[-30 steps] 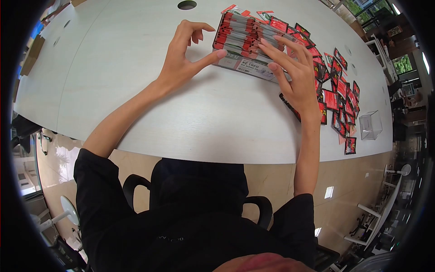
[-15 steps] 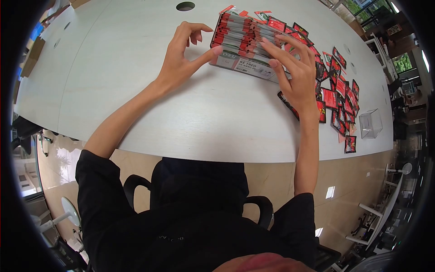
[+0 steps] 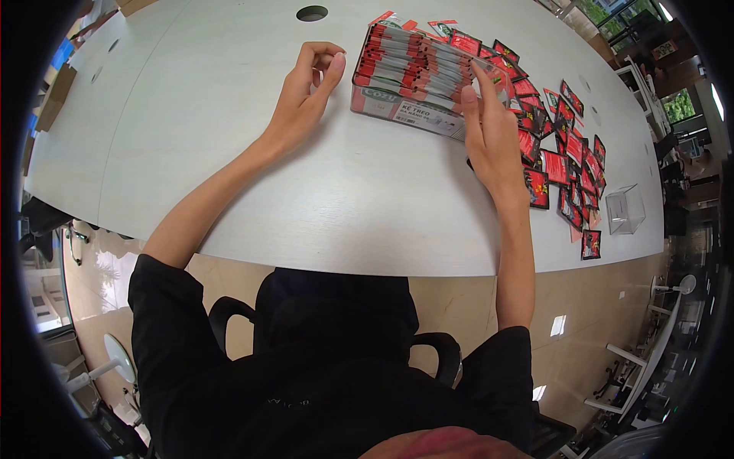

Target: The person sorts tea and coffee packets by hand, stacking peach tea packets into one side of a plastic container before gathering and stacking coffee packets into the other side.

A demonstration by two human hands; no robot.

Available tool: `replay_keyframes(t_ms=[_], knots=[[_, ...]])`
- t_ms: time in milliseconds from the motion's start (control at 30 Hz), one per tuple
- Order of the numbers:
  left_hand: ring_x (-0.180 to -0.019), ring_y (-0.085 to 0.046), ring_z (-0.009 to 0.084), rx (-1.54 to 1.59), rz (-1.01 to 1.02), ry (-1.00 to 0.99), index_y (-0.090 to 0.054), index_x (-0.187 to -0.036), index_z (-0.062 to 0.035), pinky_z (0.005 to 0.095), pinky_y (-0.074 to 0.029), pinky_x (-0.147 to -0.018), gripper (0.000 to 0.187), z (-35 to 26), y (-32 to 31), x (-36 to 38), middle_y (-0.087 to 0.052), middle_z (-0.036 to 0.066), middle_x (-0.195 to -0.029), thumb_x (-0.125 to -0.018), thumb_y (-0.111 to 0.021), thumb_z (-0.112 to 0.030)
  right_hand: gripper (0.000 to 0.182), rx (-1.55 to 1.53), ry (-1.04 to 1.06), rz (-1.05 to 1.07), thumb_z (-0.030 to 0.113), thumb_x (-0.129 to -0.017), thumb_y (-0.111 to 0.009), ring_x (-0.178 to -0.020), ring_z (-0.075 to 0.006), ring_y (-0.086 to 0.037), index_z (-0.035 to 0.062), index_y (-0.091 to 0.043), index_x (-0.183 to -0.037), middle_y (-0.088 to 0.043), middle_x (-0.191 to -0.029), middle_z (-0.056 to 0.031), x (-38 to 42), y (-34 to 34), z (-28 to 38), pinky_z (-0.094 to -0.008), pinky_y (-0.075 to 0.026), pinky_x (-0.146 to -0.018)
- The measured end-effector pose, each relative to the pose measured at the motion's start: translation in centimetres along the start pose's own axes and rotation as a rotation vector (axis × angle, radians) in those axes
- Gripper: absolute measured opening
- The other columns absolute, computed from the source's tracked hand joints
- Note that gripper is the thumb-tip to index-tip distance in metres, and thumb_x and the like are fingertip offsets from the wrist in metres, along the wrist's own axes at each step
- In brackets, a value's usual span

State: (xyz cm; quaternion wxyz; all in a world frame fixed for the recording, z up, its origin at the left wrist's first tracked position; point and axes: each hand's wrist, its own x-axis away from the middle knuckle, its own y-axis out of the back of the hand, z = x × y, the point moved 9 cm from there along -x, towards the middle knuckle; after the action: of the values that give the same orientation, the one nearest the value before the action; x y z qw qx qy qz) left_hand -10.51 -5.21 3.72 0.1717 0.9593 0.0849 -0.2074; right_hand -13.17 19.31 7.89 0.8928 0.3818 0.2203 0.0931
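Observation:
A clear box point(image 3: 380, 105) with a printed label stands on the white table, filled with upright red and grey packets point(image 3: 413, 67) in rows. Around its near right corner is my right hand point(image 3: 493, 138), closed on the box, with the thumb and index finger at the packets' right end; its other fingers are mostly hidden. Left of the box and apart from it, my left hand point(image 3: 306, 96) is raised with curled fingers, thumb tip against the index finger, and nothing visible between them.
Many loose red and black packets point(image 3: 555, 166) lie spread on the table point(image 3: 306, 206) right of and behind the box. An empty clear container point(image 3: 626, 210) stands at the right edge. A round hole point(image 3: 312, 13) is at the far side, a cardboard box point(image 3: 55, 98) far left.
My left hand has drawn back from the box and its thumb and index finger have closed together. My right hand's fingers have come closer together at the box's right end. The box has shifted slightly.

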Motion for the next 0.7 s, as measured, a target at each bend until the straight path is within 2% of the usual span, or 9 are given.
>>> replay_keyframes(t_ms=[133,200,333,400,433,500,700], knots=[[-0.090,-0.047,0.0114,-0.004,0.026,0.028,-0.050,-0.123,-0.0039,0.0268,-0.041,-0.087,0.037,0.3,-0.4,0.0,-0.053,0.002,-0.093,-0.107,-0.044,-0.036,0.066,0.030,0.035,-0.029,0.046,-0.104,-0.042,-0.101,-0.0400,-0.067,-0.0034,-0.034,-0.147,-0.070,-0.101,-0.0226,0.5,-0.6,0.6,-0.0457,-0.050,-0.089],[-0.084,-0.051,0.0097,0.029,0.002,-0.031,-0.049,-0.118,-0.0048,0.0254,-0.041,-0.073,0.032,0.0,-0.5,-0.1,-0.059,0.003,-0.094,-0.106,-0.046,-0.034,0.071,0.151,0.153,-0.007,0.047,-0.103,-0.044,-0.109,-0.0435,-0.062,-0.0059,-0.028,-0.148,-0.069,-0.101,-0.0231,0.7,-0.9,1.8,-0.0477,-0.048,-0.093],[-0.085,-0.053,0.0110,0.083,-0.009,0.043,-0.048,-0.119,-0.0044,0.0266,-0.044,-0.077,0.034,0.2,-0.6,-0.1,-0.059,0.004,-0.094,-0.107,-0.044,-0.036,0.073,0.164,0.168,-0.032,0.044,-0.103,-0.047,-0.115,-0.0458,-0.057,-0.0087,-0.026,-0.148,-0.066,-0.105,-0.0257,1.1,-0.7,2.3,-0.0492,-0.046,-0.096],[-0.087,-0.048,0.0112,0.060,0.050,0.125,-0.048,-0.129,-0.0034,0.0265,-0.041,-0.079,0.045,1.0,-1.0,0.0,-0.057,0.003,-0.097,-0.108,-0.035,-0.041,0.074,0.022,0.051,-0.026,0.040,-0.102,-0.051,-0.119,-0.0463,-0.054,-0.0103,-0.024,-0.148,-0.063,-0.113,-0.0291,1.2,-0.3,2.1,-0.0497,-0.044,-0.099],[-0.087,-0.048,0.0112,0.059,0.047,0.130,-0.048,-0.129,-0.0034,0.0265,-0.041,-0.079,0.045,1.2,-0.9,0.0,-0.057,0.003,-0.097,-0.108,-0.035,-0.041,0.074,0.020,0.052,-0.021,0.040,-0.102,-0.051,-0.119,-0.0463,-0.054,-0.0103,-0.024,-0.148,-0.063,-0.113,-0.0291,1.2,-0.6,2.1,-0.0497,-0.044,-0.099],[-0.088,-0.050,0.0113,0.002,0.118,0.153,-0.047,-0.134,-0.0037,0.0266,-0.042,-0.081,0.048,1.5,-1.3,0.0,-0.059,0.004,-0.100,-0.109,-0.032,-0.042,0.076,0.098,0.203,-0.070,0.037,-0.100,-0.055,-0.117,-0.0448,-0.056,-0.0100,-0.022,-0.149,-0.061,-0.119,-0.0307,1.5,-0.8,3.2,-0.0492,-0.045,-0.098],[-0.091,-0.054,0.0124,0.015,0.159,0.131,-0.040,-0.145,-0.0045,0.0270,-0.044,-0.085,0.051,1.1,-2.2,0.3,-0.062,0.007,-0.111,-0.110,-0.029,-0.040,0.078,0.137,0.248,-0.069,0.035,-0.099,-0.058,-0.113,-0.0419,-0.059,-0.0089,-0.020,-0.151,-0.064,-0.114,-0.0291,1.7,-1.2,4.0,-0.0479,-0.047,-0.095]])
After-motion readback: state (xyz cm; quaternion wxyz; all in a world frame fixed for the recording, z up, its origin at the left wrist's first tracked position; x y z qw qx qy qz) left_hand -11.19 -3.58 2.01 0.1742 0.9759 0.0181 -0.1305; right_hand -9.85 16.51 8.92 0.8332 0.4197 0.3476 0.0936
